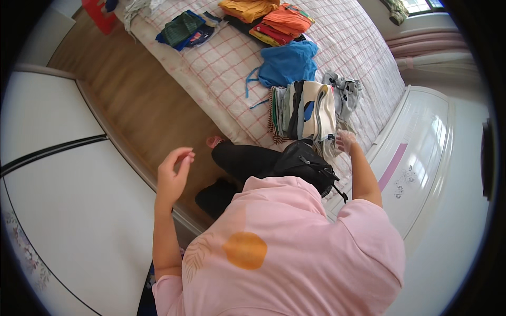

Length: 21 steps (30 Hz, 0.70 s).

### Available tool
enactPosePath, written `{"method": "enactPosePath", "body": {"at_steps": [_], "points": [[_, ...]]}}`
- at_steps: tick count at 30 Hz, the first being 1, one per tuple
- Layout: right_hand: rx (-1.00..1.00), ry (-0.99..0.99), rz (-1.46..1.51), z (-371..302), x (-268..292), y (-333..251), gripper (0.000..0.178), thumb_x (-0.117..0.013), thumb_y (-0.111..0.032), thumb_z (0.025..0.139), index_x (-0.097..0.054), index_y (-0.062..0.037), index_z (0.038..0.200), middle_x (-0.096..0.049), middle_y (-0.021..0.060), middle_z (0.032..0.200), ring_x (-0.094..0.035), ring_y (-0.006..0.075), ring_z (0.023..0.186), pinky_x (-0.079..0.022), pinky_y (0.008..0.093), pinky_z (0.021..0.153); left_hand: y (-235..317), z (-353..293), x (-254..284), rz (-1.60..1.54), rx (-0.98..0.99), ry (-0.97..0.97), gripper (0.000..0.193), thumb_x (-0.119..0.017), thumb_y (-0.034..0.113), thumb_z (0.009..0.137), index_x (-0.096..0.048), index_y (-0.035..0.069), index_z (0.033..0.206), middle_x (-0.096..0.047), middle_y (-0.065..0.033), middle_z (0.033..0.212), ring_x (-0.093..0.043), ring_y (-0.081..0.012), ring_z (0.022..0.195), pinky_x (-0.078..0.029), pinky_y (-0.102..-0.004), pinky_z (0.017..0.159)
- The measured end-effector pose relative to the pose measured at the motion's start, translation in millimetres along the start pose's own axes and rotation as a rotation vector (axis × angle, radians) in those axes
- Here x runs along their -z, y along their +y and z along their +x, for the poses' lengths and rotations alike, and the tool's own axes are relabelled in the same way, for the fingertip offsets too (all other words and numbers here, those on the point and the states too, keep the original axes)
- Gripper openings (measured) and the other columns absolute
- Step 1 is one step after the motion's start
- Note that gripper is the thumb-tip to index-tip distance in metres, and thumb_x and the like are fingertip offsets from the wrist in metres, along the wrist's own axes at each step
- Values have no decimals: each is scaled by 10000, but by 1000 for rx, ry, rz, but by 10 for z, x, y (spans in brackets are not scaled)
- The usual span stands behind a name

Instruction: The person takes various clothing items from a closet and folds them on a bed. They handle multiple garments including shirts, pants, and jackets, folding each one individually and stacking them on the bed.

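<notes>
My left hand [176,171] is raised over the wooden floor. Its fingers are bent, with the thumb apart from them, and nothing is in it. Over the bed, my right hand [346,141] is beside a rumpled grey-beige cloth [330,149] at the near end of a clothes stack. Its fingers are blurred and look whitish, and I cannot tell whether they grip the cloth. The folded clothes [298,110] stand on edge in a row, striped, green, black, grey and cream. Behind them lies a loose blue garment [287,62], its strings trailing left. A crumpled grey patterned garment [348,95] rests to the right.
Orange and red folded clothes [282,23] and a dark green and blue pile [184,29] lie farther back on the checked bedspread [211,79]. A black bag [305,166] is at my lap. White cabinet doors [68,210] stand left; a glossy white headboard [416,147] rises right.
</notes>
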State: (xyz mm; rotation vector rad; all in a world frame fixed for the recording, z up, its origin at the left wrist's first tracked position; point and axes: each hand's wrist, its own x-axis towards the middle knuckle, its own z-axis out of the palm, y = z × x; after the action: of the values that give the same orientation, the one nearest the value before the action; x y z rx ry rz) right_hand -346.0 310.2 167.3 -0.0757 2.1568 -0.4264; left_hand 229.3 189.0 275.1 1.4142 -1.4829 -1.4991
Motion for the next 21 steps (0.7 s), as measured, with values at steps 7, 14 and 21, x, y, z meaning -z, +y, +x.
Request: {"method": "enactPosePath", "body": {"at_steps": [7,14,21], "points": [[1084,273,-1169,638,-128,-256,286,-544,-151,795,-528,-10,1044,-591,166,959,-573,305,909,-443,351,819,92,823,-1639,11,-221,-361,313,-611,130,820,-534,16,1101,-591,-83,944,-574,-155,835,-460,-287,790],[658,-44,-1,235,-209,-590,398,-564,-360,861,-610,11,996,-574,12,731,-477,72,641,-408,239,587,38,1073,-2731,6,-109,-287,529,-679,293,785,-473,-1,1173,-554,-97,974,-564,-154,820,-467,-292,752],[535,-422,326,48,-229,-698,413,-674,-308,799,-569,17,1032,-603,20,871,-537,62,738,-440,216,665,5,1260,-3324,167,-22,-79,834,-778,458,636,-436,-87,1167,-540,-121,956,-521,-160,809,-454,-279,727]]}}
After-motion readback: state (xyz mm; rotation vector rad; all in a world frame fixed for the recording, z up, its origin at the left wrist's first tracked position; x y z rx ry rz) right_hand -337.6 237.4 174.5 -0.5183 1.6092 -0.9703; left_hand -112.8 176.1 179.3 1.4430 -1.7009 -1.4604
